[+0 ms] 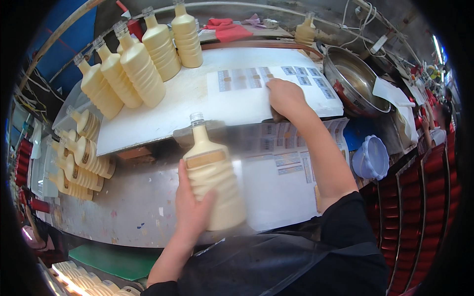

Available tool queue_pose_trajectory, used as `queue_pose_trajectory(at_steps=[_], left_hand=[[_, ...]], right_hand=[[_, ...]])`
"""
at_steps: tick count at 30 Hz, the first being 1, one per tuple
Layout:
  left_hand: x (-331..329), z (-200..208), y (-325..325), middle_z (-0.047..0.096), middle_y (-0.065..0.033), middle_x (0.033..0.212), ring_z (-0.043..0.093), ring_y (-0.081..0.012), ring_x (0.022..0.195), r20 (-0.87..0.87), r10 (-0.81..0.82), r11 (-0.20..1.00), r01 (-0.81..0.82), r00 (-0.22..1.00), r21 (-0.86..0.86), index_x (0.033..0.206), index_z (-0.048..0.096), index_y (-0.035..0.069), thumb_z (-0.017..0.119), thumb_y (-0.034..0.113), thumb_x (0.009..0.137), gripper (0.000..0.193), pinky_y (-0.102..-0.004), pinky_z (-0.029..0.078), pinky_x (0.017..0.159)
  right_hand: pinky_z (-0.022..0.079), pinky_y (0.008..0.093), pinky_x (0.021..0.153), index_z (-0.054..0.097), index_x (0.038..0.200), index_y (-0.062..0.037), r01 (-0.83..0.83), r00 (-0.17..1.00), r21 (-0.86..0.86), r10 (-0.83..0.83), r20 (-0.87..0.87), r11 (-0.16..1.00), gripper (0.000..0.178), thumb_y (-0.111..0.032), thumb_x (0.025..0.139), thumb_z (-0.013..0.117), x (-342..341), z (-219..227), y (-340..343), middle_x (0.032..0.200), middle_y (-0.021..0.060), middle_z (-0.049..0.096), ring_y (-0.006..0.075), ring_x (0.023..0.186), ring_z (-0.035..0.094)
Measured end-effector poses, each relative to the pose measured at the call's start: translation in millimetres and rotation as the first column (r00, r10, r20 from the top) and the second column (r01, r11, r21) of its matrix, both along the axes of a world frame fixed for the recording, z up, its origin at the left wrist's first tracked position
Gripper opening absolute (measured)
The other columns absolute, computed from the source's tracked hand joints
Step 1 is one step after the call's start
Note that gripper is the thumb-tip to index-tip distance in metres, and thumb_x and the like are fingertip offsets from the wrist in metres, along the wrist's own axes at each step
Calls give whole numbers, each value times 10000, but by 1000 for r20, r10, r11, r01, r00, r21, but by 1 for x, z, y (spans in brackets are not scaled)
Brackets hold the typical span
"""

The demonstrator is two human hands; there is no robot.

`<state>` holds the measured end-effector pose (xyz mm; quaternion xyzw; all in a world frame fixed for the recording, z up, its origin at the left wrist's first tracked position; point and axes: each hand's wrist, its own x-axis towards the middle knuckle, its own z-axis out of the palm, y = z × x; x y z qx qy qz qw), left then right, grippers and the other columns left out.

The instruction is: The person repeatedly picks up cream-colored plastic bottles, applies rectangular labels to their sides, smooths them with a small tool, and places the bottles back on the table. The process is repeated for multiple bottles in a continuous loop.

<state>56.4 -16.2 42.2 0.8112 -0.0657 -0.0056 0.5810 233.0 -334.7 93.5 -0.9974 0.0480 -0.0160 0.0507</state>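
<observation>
The left hand [191,209] has its thumb and fingers spread and clamped around the lower body of a cream ribbed bottle [217,185], tilted slightly, its clear threaded neck up and a brown-gold label band [205,159] across its shoulder. The right hand [287,98] is curled with its fingers drawn together over a sheet of printed labels [239,79]; whether they pinch a label cannot be told. That sheet lies on a raised white board [195,81], just beyond the held bottle. Below the board, more label sheets [284,190] lie on a scuffed metal tabletop [123,212]. A group of cream bottles [143,66] stands at the board's far left; labelled bottles [85,152] lie stacked below them. To the right sit a metal basin [360,74] and, nearer, a lavender pail [373,158]. A red cloth [227,31] lies behind the board.
</observation>
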Motion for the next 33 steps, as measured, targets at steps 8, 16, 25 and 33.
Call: queue_pose_trajectory(at_steps=[8,16,25,33], left_hand=[[2,2,-1,478,-255,1522,544,-322,1347,-32,-35,999,34,999,-21,1654,129,15,692,390,925,994,-414,427,1131],[-27,-18,5,461,-273,1511,546,-342,1331,-167,21,958,-67,986,-279,1633,71,8,648,140,885,953,-426,431,1129],[-61,-51,30,417,-273,1519,457,-389,1411,8,-103,986,103,995,-133,1606,174,-24,789,232,772,1068,-461,378,1177],[-57,-46,36,341,-282,1586,339,-374,1508,-128,-120,909,57,984,-413,1596,207,-19,730,222,844,948,-440,280,1238]], right_hand=[[584,487,778,684,1101,-15,-135,911,-61,148,384,989,251,-75,886,569,-103,-26,7,1185,170,709,400,853,721],[588,423,713,713,1098,-59,-178,877,-189,243,415,966,211,-89,899,653,-105,-37,-6,1137,149,745,347,818,732],[553,297,633,760,1018,-30,-782,598,264,562,571,564,186,-12,850,683,-184,13,93,1030,132,763,210,713,711],[477,281,510,754,1033,-52,-917,261,-190,890,374,349,257,-81,778,732,-224,-2,97,1250,85,725,113,578,576]])
